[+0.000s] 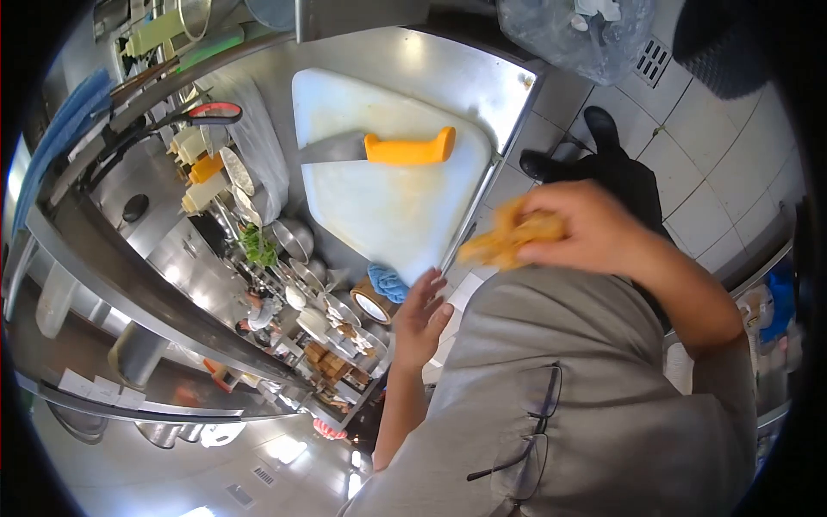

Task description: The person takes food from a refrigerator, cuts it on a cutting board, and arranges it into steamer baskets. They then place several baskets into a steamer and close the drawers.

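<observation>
My right hand (pixel 594 228) is closed around a crumpled yellow cloth (pixel 512 234), held in the air beside the counter and blurred by motion. My left hand (pixel 419 320) is open, its fingers apart and holding nothing, near the corner of the white cutting board (pixel 388 202). A knife with a yellow handle (pixel 409 146) lies across that board, its broad blade (pixel 334 148) pointing left. Close to my left hand, a blue cloth (pixel 388 282) sits bunched up beside a roll of tape (pixel 370 303).
The steel counter (pixel 469 73) holds the board. Red-and-black-handled scissors (pixel 214 112), squeeze bottles (pixel 205 168), green herbs (pixel 257 247) and bowls crowd the far side under a steel shelf. A clear plastic bag (pixel 577 39) stands on the tiled floor (pixel 706 155). Another person (pixel 258 310) is farther back.
</observation>
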Action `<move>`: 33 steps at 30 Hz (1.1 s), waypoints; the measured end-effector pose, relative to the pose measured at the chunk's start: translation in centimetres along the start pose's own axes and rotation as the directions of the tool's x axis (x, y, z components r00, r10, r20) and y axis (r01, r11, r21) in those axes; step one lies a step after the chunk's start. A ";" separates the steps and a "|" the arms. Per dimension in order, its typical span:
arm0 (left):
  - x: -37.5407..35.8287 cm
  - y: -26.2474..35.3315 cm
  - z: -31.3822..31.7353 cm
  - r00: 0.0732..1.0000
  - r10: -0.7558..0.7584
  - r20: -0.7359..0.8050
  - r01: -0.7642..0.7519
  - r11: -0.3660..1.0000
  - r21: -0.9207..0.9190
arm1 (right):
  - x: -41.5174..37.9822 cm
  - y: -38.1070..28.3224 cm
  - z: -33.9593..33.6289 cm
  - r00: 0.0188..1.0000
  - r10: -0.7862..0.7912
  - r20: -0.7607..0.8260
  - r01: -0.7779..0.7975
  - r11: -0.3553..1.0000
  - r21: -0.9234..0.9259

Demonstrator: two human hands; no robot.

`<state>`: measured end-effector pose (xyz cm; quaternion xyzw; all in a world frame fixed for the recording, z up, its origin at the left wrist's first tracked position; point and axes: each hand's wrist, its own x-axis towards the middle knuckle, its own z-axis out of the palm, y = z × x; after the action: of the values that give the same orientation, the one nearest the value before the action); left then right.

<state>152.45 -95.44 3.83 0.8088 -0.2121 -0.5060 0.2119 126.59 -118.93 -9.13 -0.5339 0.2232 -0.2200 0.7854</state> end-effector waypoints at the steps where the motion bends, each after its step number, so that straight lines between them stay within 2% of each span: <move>1: 0.7 3.1 1.7 0.996 0.080 0.034 -0.069 0.966 -0.248 | 1.0 -0.8 1.6 0.995 0.018 0.097 -0.020 1.000 0.018; 2: 1.0 4.8 2.8 0.985 0.167 0.050 -0.123 0.868 -0.481 | 1.8 -1.4 3.1 0.981 0.037 0.191 -0.044 0.999 0.033; 5: 1.1 4.4 1.7 0.988 0.133 0.079 -0.082 0.881 -0.465 | 3.4 -2.0 6.7 0.971 0.021 0.238 -0.019 1.000 -0.011; 6: 1.2 3.6 1.1 0.996 0.089 -0.004 -0.084 0.918 -0.388 | 3.8 -2.1 7.4 0.973 0.005 0.231 -0.004 1.000 -0.005; 9: 0.7 2.0 -0.9 0.993 0.118 0.005 -0.107 0.915 -0.388 | 4.3 -1.2 8.8 0.966 -0.004 0.258 0.022 0.998 -0.067; 11: 0.2 1.2 -1.2 0.993 0.119 -0.025 -0.121 0.943 -0.308 | 4.7 -1.4 8.8 0.954 -0.002 0.301 0.045 0.990 -0.136; 13: -0.3 1.2 -0.7 0.994 0.097 -0.055 -0.111 0.906 -0.408 | 5.2 -2.2 8.6 0.908 0.137 0.397 -0.066 0.980 -0.188; 14: -0.5 1.3 -0.6 0.994 0.074 -0.079 -0.103 0.869 -0.483 | 5.4 -2.2 8.7 0.903 0.146 0.404 -0.070 0.978 -0.198; 15: -0.2 0.6 -1.0 0.990 0.116 -0.080 -0.140 0.837 -0.529 | 5.6 -2.2 8.9 0.964 -0.032 0.263 0.105 0.957 -0.270; 16: 0.0 0.6 -1.4 0.990 0.116 -0.082 -0.142 0.831 -0.538 | 5.9 -2.3 8.9 0.965 -0.229 0.131 0.262 0.895 -0.361; 17: 0.3 0.8 -1.9 0.982 0.108 -0.154 -0.181 0.765 -0.618 | 6.5 -2.5 8.7 0.964 -0.226 0.138 0.262 0.893 -0.366; 18: 0.6 0.9 -2.5 0.970 0.092 -0.224 -0.224 0.690 -0.688 | 7.5 -2.8 7.9 0.942 -0.330 0.063 0.311 0.786 -0.534; 19: 0.8 0.1 -3.2 0.956 0.064 -0.285 -0.250 0.686 -0.683 | 8.5 -3.2 7.2 0.898 -0.440 0.010 0.326 0.651 -0.686; 20: 1.2 0.9 -3.1 0.931 -0.033 -0.363 -0.241 0.692 -0.680 | 9.5 -3.3 6.3 0.899 -0.438 0.017 0.329 0.648 -0.687; 22: 2.3 1.1 -3.7 0.950 -0.106 -0.295 -0.120 0.749 -0.652 | 11.5 -3.3 4.9 0.829 -0.558 0.033 0.336 0.450 -0.827; 23: 3.0 -0.8 -4.9 0.949 -0.107 -0.295 -0.119 0.747 -0.654 | 12.0 -2.9 4.7 0.830 -0.556 0.036 0.337 0.450 -0.827; 24: 4.4 -4.3 -6.3 0.918 -0.085 -0.388 -0.065 0.932 -0.357 | 12.4 -2.3 4.5 0.883 -0.465 0.064 0.283 0.418 -0.863; 25: 5.5 -6.3 -7.1 0.885 -0.030 -0.465 0.023 1.000 -0.021 | 12.7 -1.9 4.4 0.927 -0.366 0.082 0.229 0.378 -0.897; 26: 6.1 -6.4 -7.1 0.887 -0.030 -0.461 0.021 0.999 -0.025 | 12.9 -1.6 4.3 0.928 -0.363 0.082 0.226 0.374 -0.899; 28: 7.6 -6.3 -7.0 0.735 0.321 -0.597 -0.156 0.937 0.312 | 13.3 -1.3 4.5 0.978 -0.200 0.059 0.142 0.428 -0.892; 29: 8.2 -6.2 -7.5 0.839 0.229 -0.494 -0.165 0.972 0.170 | 13.1 -1.3 4.7 0.978 -0.200 0.066 0.147 0.423 -0.894; 30: 8.5 -6.2 -7.4 0.834 0.231 -0.501 -0.171 0.972 0.163 | 13.0 -1.3 4.8 0.982 -0.185 0.043 0.120 0.427 -0.896; 32: 9.4 -6.4 -7.3 0.811 0.282 -0.513 -0.159 0.950 0.270 | 12.9 -1.3 5.5 0.984 -0.176 0.021 0.095 0.422 -0.902; 33: 9.9 -6.5 -6.8 0.810 0.288 -0.512 -0.170 0.949 0.266 | 12.9 -1.1 6.2 0.945 -0.326 -0.014 0.076 0.263 -0.962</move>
<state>163.39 -94.77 -4.32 0.9047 -0.2910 -0.2010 0.2374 140.50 -122.23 -7.50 -0.8919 0.3210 -0.1973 0.2500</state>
